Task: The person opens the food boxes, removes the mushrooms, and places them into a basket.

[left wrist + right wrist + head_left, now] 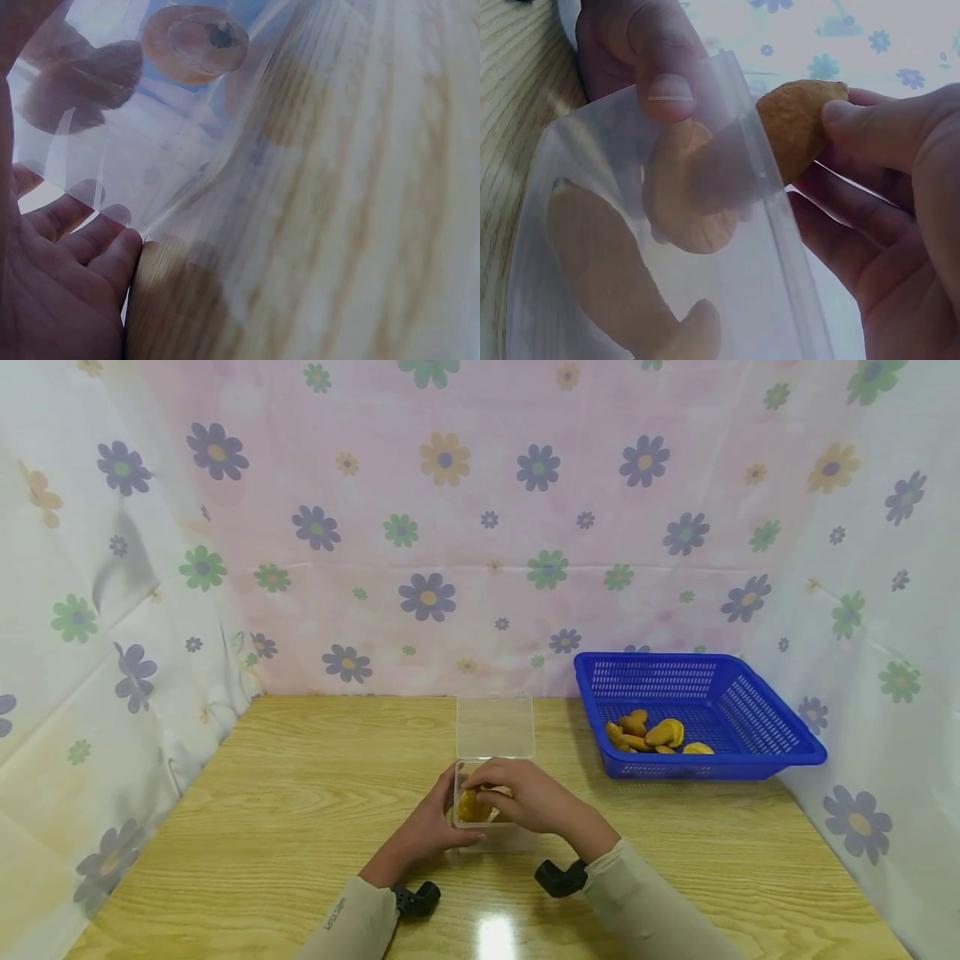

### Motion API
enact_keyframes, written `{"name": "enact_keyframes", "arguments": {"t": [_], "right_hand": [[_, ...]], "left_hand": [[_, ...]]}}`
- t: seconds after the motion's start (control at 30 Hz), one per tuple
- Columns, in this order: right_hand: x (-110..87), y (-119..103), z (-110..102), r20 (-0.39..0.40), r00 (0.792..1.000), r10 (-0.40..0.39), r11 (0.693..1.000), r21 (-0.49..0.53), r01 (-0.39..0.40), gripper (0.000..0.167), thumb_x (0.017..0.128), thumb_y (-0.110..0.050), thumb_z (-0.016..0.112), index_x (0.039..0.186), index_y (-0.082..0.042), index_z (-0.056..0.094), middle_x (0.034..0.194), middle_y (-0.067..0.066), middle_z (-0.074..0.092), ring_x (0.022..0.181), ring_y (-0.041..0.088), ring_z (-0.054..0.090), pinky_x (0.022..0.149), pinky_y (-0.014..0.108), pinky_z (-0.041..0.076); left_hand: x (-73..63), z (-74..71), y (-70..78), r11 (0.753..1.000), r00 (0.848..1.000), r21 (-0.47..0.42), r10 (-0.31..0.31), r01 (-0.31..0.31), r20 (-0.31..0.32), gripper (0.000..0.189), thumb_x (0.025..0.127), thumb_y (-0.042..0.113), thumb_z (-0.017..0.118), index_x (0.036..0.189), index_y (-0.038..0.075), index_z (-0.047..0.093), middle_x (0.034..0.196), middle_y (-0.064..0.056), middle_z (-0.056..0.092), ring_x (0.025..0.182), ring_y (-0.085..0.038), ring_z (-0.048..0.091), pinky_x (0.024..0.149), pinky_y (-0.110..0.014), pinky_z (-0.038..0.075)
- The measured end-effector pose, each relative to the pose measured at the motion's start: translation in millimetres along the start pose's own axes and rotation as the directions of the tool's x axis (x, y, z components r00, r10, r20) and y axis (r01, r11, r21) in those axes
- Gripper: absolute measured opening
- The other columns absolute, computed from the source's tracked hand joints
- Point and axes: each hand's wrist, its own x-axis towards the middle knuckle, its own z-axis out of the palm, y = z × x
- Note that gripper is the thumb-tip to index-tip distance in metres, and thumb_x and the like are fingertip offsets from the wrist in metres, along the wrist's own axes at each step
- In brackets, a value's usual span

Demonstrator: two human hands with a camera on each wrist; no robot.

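Observation:
A clear plastic box (456,814) stands on the table with its lid (495,727) swung back. My left hand (429,828) holds it from the left, thumb over the near side, fingers along the far wall. Over the opening, my right hand (542,797) pinches a yellow-brown, mushroom-like piece (795,127) between thumb and fingers, partly inside the rim. Through the cloudy wall in the right wrist view show a long curved piece (607,262) and a rounder one (679,187). The left wrist view looks through the wall at a round piece (195,45) and a darker one (82,82).
A blue perforated basket (750,768) sits at the back right of the wooden table (315,777), holding several similar yellow-brown pieces (665,732). Flowered cloth (480,527) hangs behind and on both sides. Black wrist mounts (562,878) stick out below the sleeves.

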Motion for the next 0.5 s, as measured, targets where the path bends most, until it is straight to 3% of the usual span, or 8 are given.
{"name": "enact_keyframes", "arguments": {"t": [0.5], "right_hand": [[-4.4, 2.1, -9.6, -0.108, 0.993, 0.044, 0.998, 0.060, -0.037, 0.025, 0.099, -0.017, 0.056, 0.122, -0.015, 0.066, 0.114, -0.001, 0.067, 0.100, 0.010, 0.065, 0.087, 0.025, 0.055]], "left_hand": [[2.0, -0.7, -0.2, 1.000, 1.000, -0.007, -0.007, 0.007, -0.009, 0.113, 0.078, 0.036, 0.082, 0.156, 0.034, 0.001, 0.157, -0.003, 0.027, 0.142, -0.029, 0.035, 0.097, -0.043, 0.050]]}}
